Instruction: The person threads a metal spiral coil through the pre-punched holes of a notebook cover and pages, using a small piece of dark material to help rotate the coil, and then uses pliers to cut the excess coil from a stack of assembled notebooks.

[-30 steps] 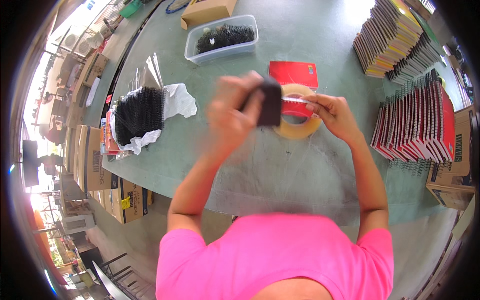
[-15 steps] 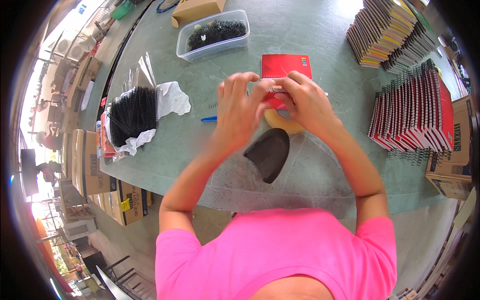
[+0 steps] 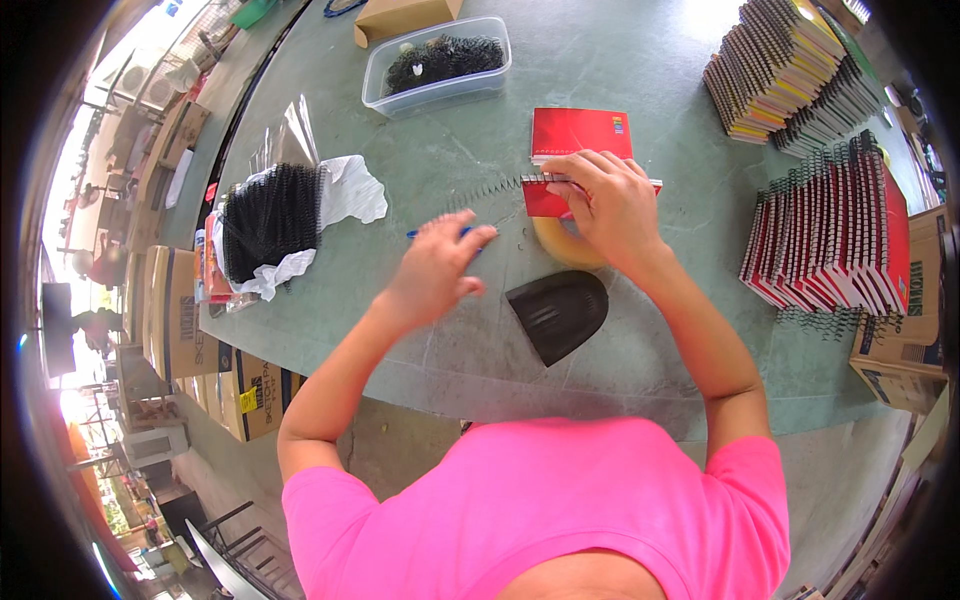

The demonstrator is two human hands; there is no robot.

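Observation:
My right hand grips a small red notebook by its punched edge. A black spiral coil runs partly along that edge, and its loose end sticks out to the left. My left hand, slightly blurred, is apart from the notebook with its fingers spread, over a blue pen that it partly covers. Just beyond the held notebook lies another red notebook. A yellowish ring, like a tape roll, sits partly under my right hand. Nearer me rests a black, rounded, shell-like piece.
A clear plastic tub of black coils stands at the back. Black coils lie on white wrapping at left. Stacked red spiral notebooks and yellow-edged ones stand at right. Cardboard boxes are beside the table's left edge.
My left hand has left the notebook and moved left and nearer me, opening. My right hand still holds the notebook; the coil on its edge now shows.

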